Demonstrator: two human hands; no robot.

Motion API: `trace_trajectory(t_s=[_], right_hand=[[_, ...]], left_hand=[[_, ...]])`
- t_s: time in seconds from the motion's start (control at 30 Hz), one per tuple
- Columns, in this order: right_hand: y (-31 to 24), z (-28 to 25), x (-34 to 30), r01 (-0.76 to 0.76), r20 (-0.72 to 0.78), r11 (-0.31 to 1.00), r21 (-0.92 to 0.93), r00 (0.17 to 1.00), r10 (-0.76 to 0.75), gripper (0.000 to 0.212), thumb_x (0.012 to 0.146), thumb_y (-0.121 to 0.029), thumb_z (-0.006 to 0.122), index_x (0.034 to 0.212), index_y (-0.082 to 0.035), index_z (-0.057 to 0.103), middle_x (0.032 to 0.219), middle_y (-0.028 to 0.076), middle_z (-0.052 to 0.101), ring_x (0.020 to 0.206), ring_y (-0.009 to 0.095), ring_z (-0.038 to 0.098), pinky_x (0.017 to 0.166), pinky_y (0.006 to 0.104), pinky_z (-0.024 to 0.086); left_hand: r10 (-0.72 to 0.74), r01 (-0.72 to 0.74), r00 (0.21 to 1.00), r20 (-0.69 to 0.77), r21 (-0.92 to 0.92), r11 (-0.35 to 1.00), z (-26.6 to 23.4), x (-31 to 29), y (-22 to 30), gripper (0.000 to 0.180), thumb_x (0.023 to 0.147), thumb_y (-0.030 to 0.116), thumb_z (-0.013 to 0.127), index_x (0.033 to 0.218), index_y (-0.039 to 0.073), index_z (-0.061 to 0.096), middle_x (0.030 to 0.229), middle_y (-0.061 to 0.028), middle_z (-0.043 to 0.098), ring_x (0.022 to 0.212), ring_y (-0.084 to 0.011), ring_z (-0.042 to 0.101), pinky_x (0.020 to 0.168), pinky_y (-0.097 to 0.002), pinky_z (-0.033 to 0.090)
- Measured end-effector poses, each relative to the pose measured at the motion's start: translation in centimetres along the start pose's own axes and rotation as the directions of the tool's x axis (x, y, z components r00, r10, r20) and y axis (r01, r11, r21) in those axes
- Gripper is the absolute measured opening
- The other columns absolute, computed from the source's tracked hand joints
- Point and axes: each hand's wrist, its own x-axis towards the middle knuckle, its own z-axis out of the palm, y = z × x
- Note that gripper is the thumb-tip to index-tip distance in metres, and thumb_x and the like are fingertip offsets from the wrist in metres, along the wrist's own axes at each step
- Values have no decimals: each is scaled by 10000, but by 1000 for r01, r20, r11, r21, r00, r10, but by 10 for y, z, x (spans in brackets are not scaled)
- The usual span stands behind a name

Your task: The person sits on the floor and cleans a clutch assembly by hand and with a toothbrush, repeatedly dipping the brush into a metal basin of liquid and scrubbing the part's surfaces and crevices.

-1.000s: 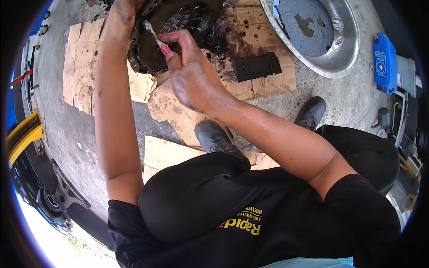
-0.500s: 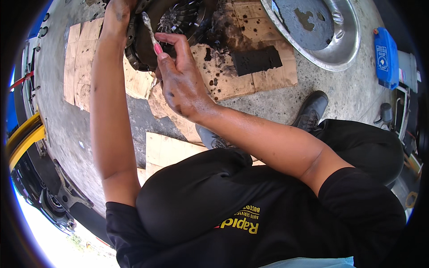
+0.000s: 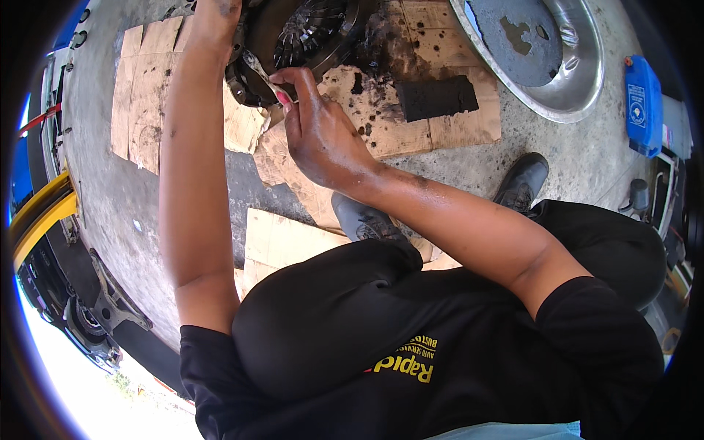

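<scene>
My right hand [image 3: 326, 136] is closed in a pinch on a slim, light-coloured toothbrush [image 3: 262, 74] with a pink part near my fingertips. Its far end reaches to the rim of a dark, round metal housing [image 3: 257, 33], whose ribbed middle looks wet and shiny. At the top edge, my left hand [image 3: 220, 10] is beside the left of this housing; its fingers are cut off by the picture's edge, so their grip is hidden.
Stained cardboard [image 3: 455, 136] lies under and around the housing, with a dark flat piece [image 3: 438, 98] on it. A metal basin [image 3: 583, 95] holds murky liquid at the upper right. Beyond stands a blue jug [image 3: 642, 106]. A yellow post [image 3: 48, 220] rises at the left.
My right hand and the toothbrush have moved slightly right and down in the picture, and the toothbrush is more tilted. The whole view has also shifted a little.
</scene>
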Motion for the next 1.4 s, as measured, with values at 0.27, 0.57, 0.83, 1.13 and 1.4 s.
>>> trace_trajectory(t_s=[0.27,0.57,0.83,1.13,1.4], right_hand=[[10,-10,-11,100,100,990,-101,991,-90,383,930,-35,512,1307,-51,449,616,233,586,565,416,623,583,500,507],[55,-5,-12,300,334,884,-359,926,-179,544,911,-75,517,1435,44,437,704,219,626,644,344,663,609,447,522],[116,-57,3,-31,360,865,-502,901,241,247,1039,-188,447,1236,-50,508,756,207,664,791,381,696,742,501,493],[103,-84,73,7,274,886,-464,952,136,262,1025,-226,473,1055,-93,697,886,176,714,892,349,704,798,463,518],[160,-81,133,257,280,446,-857,960,-14,228,911,-197,566,996,-10,665,956,207,684,923,386,705,685,506,582]], left_hand=[[136,-67,976,-169,363,930,94,-42,5,458,920,396,513,1098,23,711,1090,-114,721,1004,-263,648,964,-385,476],[96,-24,975,-200,331,943,70,-36,9,451,1015,327,467,1286,8,634,1270,-110,671,1167,-217,616,1076,-335,423],[135,-45,977,-165,458,888,86,-43,-3,393,988,324,561,1236,34,653,1164,-76,690,1075,-165,634,1001,-279,455],[225,-140,974,-20,726,673,148,-69,-21,404,944,308,685,1208,7,635,1086,-47,669,972,-122,616,907,-250,472],[273,-153,962,-11,807,571,160,-61,-23,458,976,376,668,1214,-13,634,1074,-57,674,962,-105,606,903,-241,472]])
